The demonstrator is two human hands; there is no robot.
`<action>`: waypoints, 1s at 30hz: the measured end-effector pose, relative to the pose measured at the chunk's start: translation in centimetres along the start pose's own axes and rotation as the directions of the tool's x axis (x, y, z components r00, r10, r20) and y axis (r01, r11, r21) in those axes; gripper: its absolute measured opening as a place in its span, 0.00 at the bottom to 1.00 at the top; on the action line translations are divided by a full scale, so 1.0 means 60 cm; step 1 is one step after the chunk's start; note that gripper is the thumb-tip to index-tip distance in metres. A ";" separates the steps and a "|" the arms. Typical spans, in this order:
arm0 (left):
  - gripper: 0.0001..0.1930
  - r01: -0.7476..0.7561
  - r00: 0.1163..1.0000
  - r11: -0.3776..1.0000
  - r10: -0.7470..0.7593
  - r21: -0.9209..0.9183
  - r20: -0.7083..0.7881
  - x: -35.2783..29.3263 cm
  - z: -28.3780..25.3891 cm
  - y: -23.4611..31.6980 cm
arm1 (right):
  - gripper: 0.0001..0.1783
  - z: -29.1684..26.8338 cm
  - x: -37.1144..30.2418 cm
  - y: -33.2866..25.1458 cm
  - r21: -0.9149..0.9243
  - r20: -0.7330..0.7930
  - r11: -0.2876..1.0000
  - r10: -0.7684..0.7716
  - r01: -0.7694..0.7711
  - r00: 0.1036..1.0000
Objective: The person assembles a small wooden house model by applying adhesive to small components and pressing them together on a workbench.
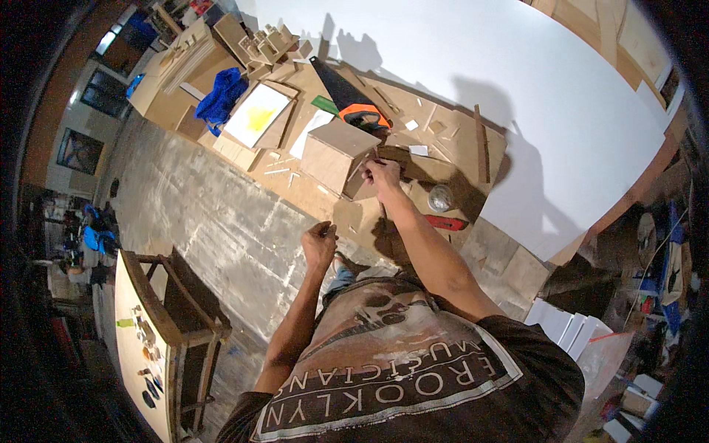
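Observation:
A small box of thin plywood (pixel 332 155) stands on the workbench (pixel 255 168) in front of me. At the box's right side is my right hand (pixel 382 177), its fingers bent together against or just beside the panel edge. Whatever lies between those fingertips is too small to make out. My left hand (pixel 319 247) hangs nearer to me, off the bench's front edge, with curled fingers pressed together; what they hold, if anything, is hidden. Behind the box lies a handsaw (pixel 347 92) with a black blade and orange handle.
Right of the box are a clear round container (pixel 440 198) and a red tool (pixel 447 222). A board with a yellow patch (pixel 255 118) and a blue cloth (pixel 221 97) lie left. Behind stretches a large white sheet (pixel 569 111). A side table (pixel 151 354) stands lower left.

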State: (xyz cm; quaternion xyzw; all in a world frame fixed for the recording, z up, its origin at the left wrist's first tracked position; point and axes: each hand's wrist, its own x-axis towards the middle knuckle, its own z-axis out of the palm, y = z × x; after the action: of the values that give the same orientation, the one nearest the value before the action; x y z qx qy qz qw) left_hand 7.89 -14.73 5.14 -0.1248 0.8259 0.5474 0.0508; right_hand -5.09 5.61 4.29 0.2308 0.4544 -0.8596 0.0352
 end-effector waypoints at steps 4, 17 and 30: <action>0.17 -0.036 0.997 0.999 0.035 -0.015 -0.066 -0.014 0.001 0.014 | 0.01 0.000 0.006 0.002 0.049 0.011 0.999 0.015 -0.015 1.000; 0.17 -0.064 0.997 0.995 0.067 0.080 -0.033 -0.031 -0.001 0.002 | 0.03 -0.003 0.028 0.012 0.015 -0.046 0.999 0.045 -0.045 0.998; 0.18 -0.106 0.994 0.992 0.107 0.063 -0.016 -0.044 -0.001 -0.018 | 0.05 -0.006 0.026 0.016 -0.050 0.021 0.999 -0.009 0.010 1.000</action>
State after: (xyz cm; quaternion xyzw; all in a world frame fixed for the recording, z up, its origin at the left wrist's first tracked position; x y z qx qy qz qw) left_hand 10.74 -14.81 4.77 -0.0845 0.8484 0.5223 0.0173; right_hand -6.07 5.57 2.73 0.2186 0.4766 -0.8505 0.0416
